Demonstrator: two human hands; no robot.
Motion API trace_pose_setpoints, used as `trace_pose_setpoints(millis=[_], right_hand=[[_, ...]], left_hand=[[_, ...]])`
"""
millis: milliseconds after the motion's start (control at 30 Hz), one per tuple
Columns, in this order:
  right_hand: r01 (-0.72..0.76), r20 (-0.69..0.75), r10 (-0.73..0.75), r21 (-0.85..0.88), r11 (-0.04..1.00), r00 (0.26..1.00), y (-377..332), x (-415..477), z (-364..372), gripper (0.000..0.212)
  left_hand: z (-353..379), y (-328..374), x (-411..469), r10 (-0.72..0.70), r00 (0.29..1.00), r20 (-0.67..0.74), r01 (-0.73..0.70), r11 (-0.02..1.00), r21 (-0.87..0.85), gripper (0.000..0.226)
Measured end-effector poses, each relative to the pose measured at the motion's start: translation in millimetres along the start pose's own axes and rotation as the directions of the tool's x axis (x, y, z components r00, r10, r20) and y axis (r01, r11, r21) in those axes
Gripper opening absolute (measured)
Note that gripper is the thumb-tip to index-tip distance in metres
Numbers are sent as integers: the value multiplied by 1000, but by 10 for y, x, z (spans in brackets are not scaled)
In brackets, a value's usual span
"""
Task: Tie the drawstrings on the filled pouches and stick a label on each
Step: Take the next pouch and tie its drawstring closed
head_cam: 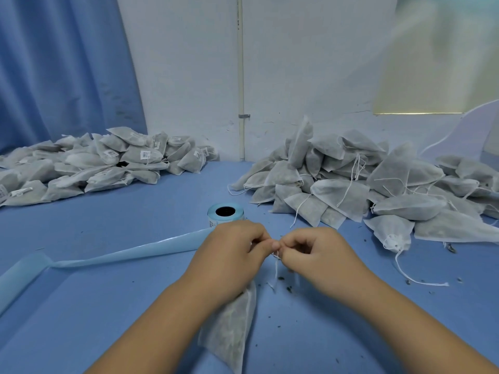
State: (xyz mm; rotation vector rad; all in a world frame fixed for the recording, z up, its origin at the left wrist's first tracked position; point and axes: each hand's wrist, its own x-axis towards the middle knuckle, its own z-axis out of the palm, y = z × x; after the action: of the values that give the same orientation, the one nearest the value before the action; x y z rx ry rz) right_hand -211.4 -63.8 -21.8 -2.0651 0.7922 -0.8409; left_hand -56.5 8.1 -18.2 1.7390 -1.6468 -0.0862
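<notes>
A filled white mesh pouch (pixel 232 327) hangs below my left hand (pixel 232 252), its neck hidden in my curled fingers. My right hand (pixel 313 252) pinches the pouch's white drawstring (pixel 276 273) right beside my left fingertips; the loose string ends dangle down between both hands. A blue label roll (pixel 225 213) stands just behind my left hand, and its backing strip (pixel 121 255) trails off to the left across the table.
A heap of labelled pouches (pixel 102 163) lies at the back left. A heap of pouches with loose strings (pixel 364 184) fills the back right, one pouch (pixel 393 233) apart at its front. Dark crumbs dot the blue table (pixel 108 319). A blue curtain hangs at left.
</notes>
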Motion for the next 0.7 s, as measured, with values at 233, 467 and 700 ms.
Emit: trace_pose_setpoints(millis=[233, 467, 700], right_hand=[[-174, 117, 161, 117, 978, 980, -69, -3, -82, 18], [-139, 108, 123, 148, 979, 986, -75, -17, -97, 20], [-47, 47, 39, 184, 982, 998, -75, -21, -60, 15]], left_hand=[[4, 24, -25, 189, 971, -145, -193, 981, -18, 11], [-20, 68, -33, 130, 979, -159, -152, 979, -133, 15], [-46, 111, -10, -225, 969, 103, 247, 853, -460, 30]])
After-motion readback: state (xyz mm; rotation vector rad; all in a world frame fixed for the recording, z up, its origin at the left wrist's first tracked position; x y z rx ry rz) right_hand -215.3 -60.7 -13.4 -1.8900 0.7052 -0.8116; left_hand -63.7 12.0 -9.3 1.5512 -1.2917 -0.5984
